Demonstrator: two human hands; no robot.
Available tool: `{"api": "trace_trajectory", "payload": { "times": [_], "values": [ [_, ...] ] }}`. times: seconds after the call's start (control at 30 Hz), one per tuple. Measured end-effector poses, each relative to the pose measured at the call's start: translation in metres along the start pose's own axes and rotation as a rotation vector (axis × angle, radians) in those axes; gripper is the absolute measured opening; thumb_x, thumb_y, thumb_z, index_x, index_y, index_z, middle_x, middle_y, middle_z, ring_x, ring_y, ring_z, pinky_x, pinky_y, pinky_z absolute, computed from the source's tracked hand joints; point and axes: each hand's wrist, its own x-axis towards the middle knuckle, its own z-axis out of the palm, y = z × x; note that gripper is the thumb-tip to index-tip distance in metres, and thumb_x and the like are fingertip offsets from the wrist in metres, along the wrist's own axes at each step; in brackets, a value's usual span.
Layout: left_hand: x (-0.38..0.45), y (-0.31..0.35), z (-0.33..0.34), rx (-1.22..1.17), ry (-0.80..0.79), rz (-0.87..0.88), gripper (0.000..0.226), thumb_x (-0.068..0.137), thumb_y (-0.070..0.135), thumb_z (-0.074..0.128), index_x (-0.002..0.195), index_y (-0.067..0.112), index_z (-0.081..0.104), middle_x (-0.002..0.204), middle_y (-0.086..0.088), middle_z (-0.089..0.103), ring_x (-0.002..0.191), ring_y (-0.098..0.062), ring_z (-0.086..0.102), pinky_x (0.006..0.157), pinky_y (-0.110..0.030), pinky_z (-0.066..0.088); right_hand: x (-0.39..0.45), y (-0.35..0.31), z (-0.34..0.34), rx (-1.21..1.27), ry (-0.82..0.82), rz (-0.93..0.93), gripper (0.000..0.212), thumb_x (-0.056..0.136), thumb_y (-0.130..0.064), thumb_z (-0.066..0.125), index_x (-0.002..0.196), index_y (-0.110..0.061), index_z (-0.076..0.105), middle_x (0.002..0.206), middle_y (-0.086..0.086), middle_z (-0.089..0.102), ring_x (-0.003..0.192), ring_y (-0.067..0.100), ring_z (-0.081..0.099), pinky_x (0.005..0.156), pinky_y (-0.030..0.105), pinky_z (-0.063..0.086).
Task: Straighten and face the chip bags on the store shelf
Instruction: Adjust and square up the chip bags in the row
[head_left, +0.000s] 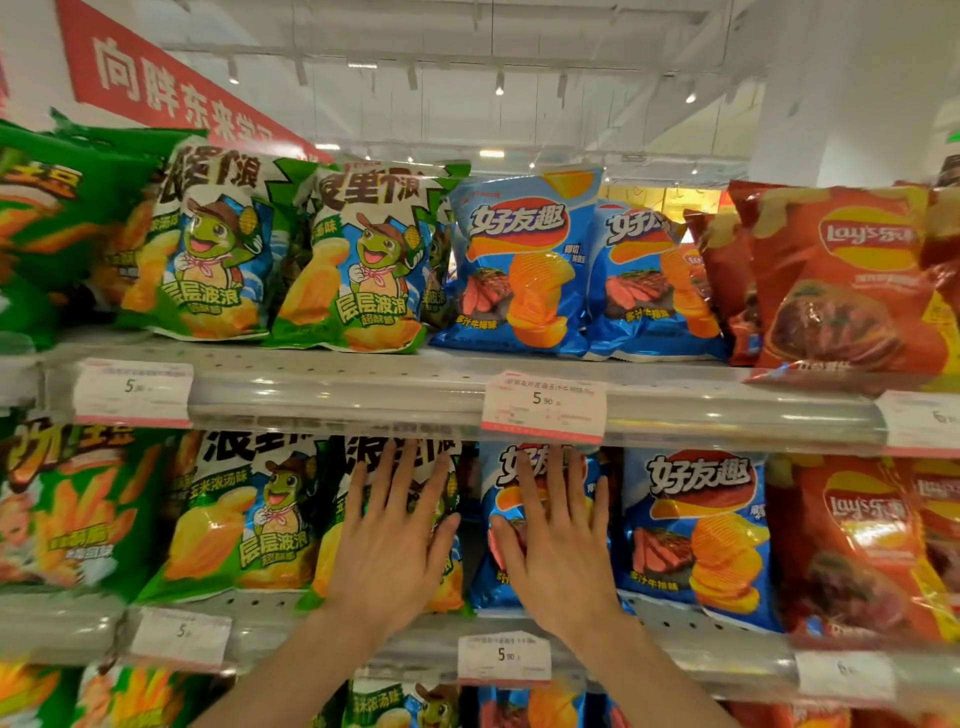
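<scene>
Here, on the middle shelf (675, 618), two green turtle bags and two blue bags stand upright. The left hand (387, 545) presses flat, fingers spread, on the second green bag (337, 540); the right hand (558, 540) likewise on the first blue bag (498, 577).

You face a grey perforated upper shelf (322, 382) across mid-frame, carrying green bags (358, 260) at left, blue bags (524, 265) in the centre and red bags (852, 280) at right, all upright. Below it, the lower shelf (249, 605) holds the same colours in the same order.
</scene>
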Motion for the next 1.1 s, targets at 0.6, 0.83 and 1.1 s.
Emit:
{"api": "trace_trajectory", "payload": {
  "times": [0.6, 0.83, 1.1],
  "values": [
    [0.021, 0.14, -0.021, -0.614, -0.139, 0.3, 0.053, 0.1, 0.042, 0.048, 0.15, 0.037, 0.034, 0.147, 0.007, 0.026, 0.131, -0.011, 0.037, 0.102, -0.029, 0.042, -0.044, 0.16, -0.093, 0.13, 0.219, 0.225, 0.064, 0.083, -0.037, 0.074, 0.136, -0.013, 0.048, 0.127, 0.015, 0.042, 0.114, 0.04, 0.044, 0.094, 0.052, 0.044],
    [0.068, 0.204, -0.002, -0.833, -0.307, 0.031, 0.086, 0.083, 0.043, 0.071, 0.149, 0.054, 0.017, 0.154, -0.001, 0.028, 0.136, -0.025, 0.04, 0.109, -0.04, 0.042, -0.034, 0.204, -0.106, 0.492, -0.215, 0.103, 0.098, 0.081, -0.052, 0.073, 0.153, -0.044, 0.007, 0.158, -0.012, 0.019, 0.138, 0.015, 0.038, 0.101, 0.026, 0.042],
    [0.086, 0.212, 0.009, -1.009, -0.424, -0.158, 0.102, 0.06, 0.058, 0.084, 0.141, 0.061, 0.022, 0.138, 0.015, 0.047, 0.112, -0.021, 0.065, 0.089, -0.041, 0.058, -0.025, 0.217, -0.11, 0.877, -0.272, 0.035, 0.09, 0.079, 0.007, 0.074, 0.129, -0.05, 0.026, 0.125, -0.027, 0.047, 0.104, -0.024, 0.051, 0.082, 0.002, 0.042]
  ]
}}
